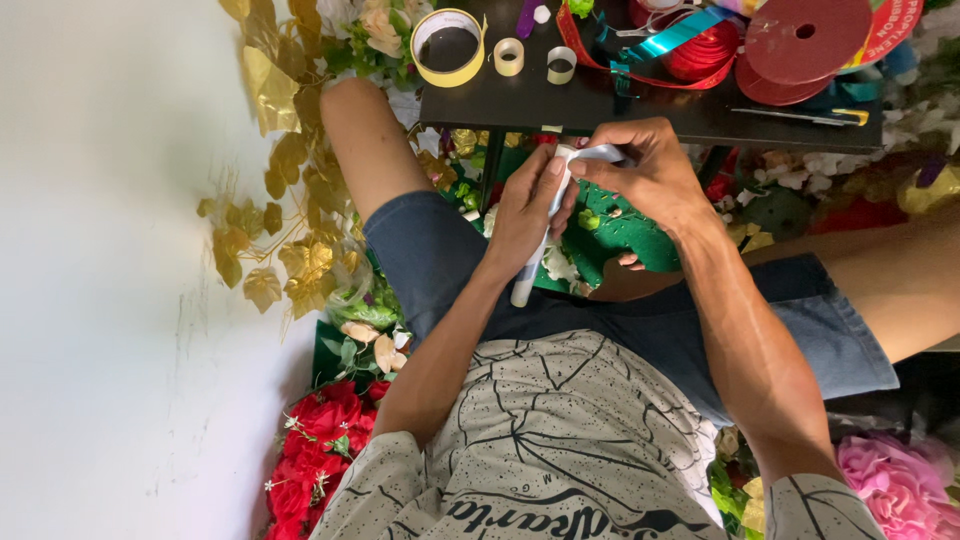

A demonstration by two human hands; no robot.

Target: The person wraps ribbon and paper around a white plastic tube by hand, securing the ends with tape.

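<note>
Both hands meet over the lap, just off the near edge of the black table (560, 100). Left hand (525, 210) is wrapped around a white stick (528, 280) — lower end pokes out toward the shorts. Right hand (650, 175) pinches white tape (600, 153) at the stick's top end. Yellow tape roll (447, 46) sits at the table's left corner — red ribbon spools (800, 45) toward the right edge.

Both hands grip white rolled stick (535, 258): left hand (527, 208) around shaft, right hand (650, 172) pinching top, below black table (560, 105).
</note>
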